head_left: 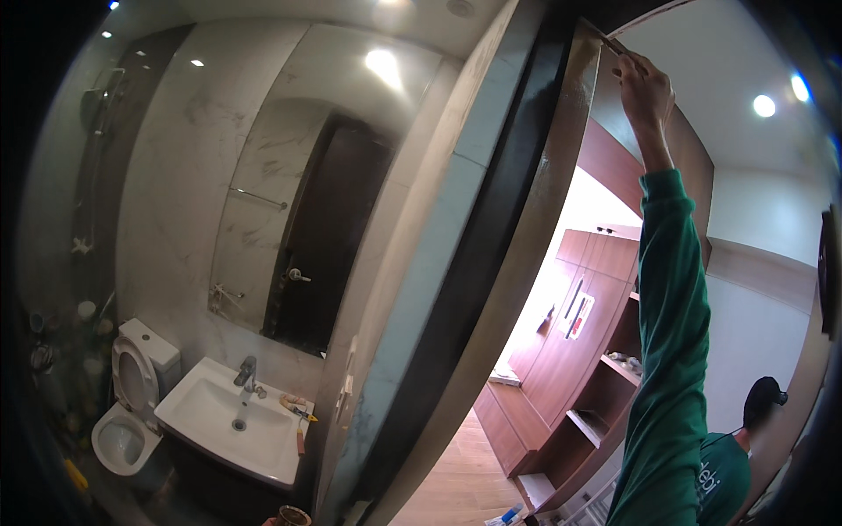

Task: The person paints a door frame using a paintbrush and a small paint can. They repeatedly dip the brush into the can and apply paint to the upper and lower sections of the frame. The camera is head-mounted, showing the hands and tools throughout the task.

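Note:
My right hand (647, 92), in a green sleeve, is raised high to the top corner of a brown door frame (561, 140). Its fingers are closed round a small dark thing pressed near the corner; its kind is too small to make out. The frame's upper face looks glossy, with a shiny patch partway down. At the lower edge, a small round container (295, 515) with a brown rim shows, with the fingertips of my left hand (272, 522) against its side. Most of that hand is out of the picture.
Left of the frame are a white sink (197, 412) with tools on its rim, a toilet (127, 438) and a large mirror (324, 193). Through the doorway stand wooden cabinets and shelves (596, 421). A person (724, 473) in green and a dark cap is at the lower right.

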